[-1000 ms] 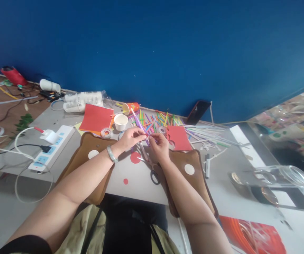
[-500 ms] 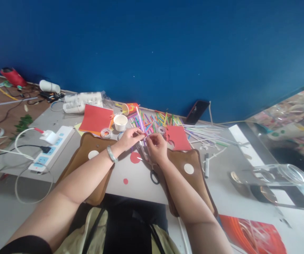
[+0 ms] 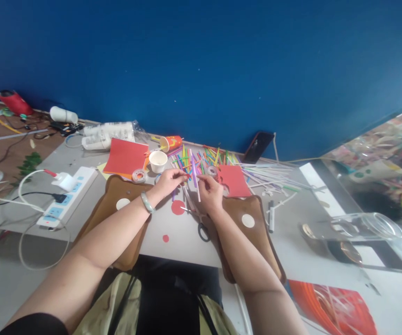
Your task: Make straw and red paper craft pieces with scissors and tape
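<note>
My right hand (image 3: 211, 192) pinches a purple-and-white straw (image 3: 194, 168), which stands nearly upright. To its left, my left hand (image 3: 170, 181) has thumb and fingertips pressed together beside the straw. A tiny reddish bit shows at those fingertips, too small to name. Beneath the hands, scissors (image 3: 203, 231) lie on the table with their dark handle toward me. A red paper circle (image 3: 177, 207) lies near the blades, and a smaller red circle (image 3: 166, 238) is closer to me.
Coloured straw pieces (image 3: 218, 156) spread behind my hands. Around them are a paper cup (image 3: 158, 161), tape (image 3: 139, 175), red paper (image 3: 127, 158), a cut red sheet (image 3: 235, 181) and a phone (image 3: 258, 146). Brown cushions (image 3: 249, 242) lie under my forearms; a power strip (image 3: 68, 197) is left.
The straw has swung from a leftward lean to nearly upright. My fingertips have moved slightly apart, and the straw now sits in my right hand.
</note>
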`<state>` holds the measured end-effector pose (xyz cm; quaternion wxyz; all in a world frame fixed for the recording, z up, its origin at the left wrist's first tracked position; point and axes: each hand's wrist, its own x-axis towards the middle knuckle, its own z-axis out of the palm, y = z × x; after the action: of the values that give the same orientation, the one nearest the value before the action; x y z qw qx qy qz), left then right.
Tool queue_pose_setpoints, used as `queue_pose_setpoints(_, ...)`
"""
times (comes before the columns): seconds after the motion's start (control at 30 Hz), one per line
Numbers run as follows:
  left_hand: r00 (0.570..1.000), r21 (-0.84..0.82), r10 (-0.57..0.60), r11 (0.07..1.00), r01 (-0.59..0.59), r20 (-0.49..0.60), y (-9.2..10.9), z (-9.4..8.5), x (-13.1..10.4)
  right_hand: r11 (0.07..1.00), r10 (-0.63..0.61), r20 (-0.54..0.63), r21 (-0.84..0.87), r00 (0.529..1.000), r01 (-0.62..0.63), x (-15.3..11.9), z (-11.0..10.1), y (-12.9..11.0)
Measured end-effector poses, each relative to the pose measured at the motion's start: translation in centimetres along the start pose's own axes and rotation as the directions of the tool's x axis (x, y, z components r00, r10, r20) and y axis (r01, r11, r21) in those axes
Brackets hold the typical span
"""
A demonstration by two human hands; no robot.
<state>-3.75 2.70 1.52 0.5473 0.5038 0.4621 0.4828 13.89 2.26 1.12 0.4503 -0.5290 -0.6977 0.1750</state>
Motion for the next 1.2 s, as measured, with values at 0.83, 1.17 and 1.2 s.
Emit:
queue_pose_setpoints(0.83, 0.927, 0.576, 0.249, 0.728, -0.371, 0.282, -0.9, 0.8, -0.3, 0.7, 0.249, 0.439, -0.698, 0.863, 0.152, 0.3, -1.7, -1.1)
queue_pose_setpoints(1.17, 0.925, 0.794, 0.193, 0.475, -0.379, 0.326, -2.0, 2.2, -0.3, 0.651, 0.324, 0.451, -0.744, 0.832, 0.149, 0.7, -2.0, -0.9)
queue_pose_setpoints(1.2, 0.927, 0.808, 0.178, 0.455, -0.374, 0.329, -2.0, 2.2, -0.2, 0.644, 0.33, 0.455, -0.749, 0.827, 0.155, 0.8, -1.9, -0.9)
